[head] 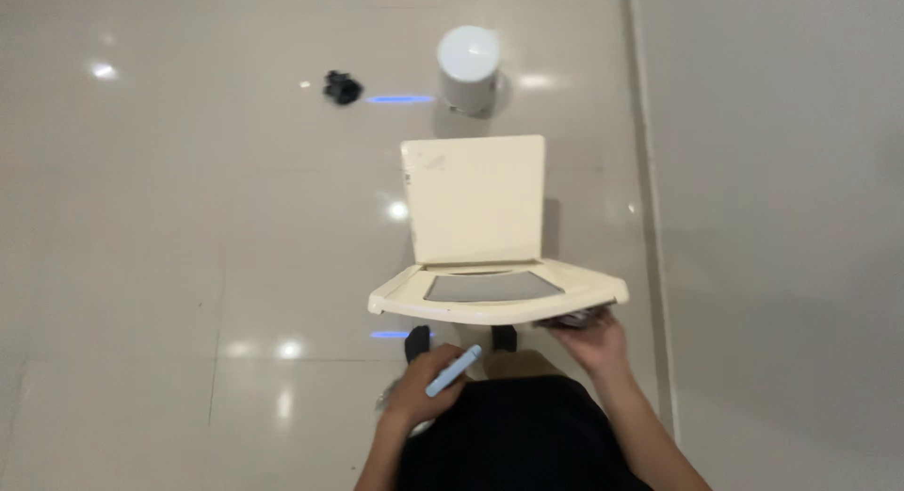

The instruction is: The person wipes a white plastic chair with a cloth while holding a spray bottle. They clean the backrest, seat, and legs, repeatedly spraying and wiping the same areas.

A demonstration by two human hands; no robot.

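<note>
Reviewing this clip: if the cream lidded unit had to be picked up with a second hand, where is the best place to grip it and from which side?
Probably the free left end of the cream unit's flat base rim, from the left side. The right hand already supports the right end from underneath, the upright lid looks hinged, so likely a poor handle, and the left hand holds a light blue pen.

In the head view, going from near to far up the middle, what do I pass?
Left hand holding a light blue pen → cream seat → upright cream backrest → white cylindrical bin.
</note>
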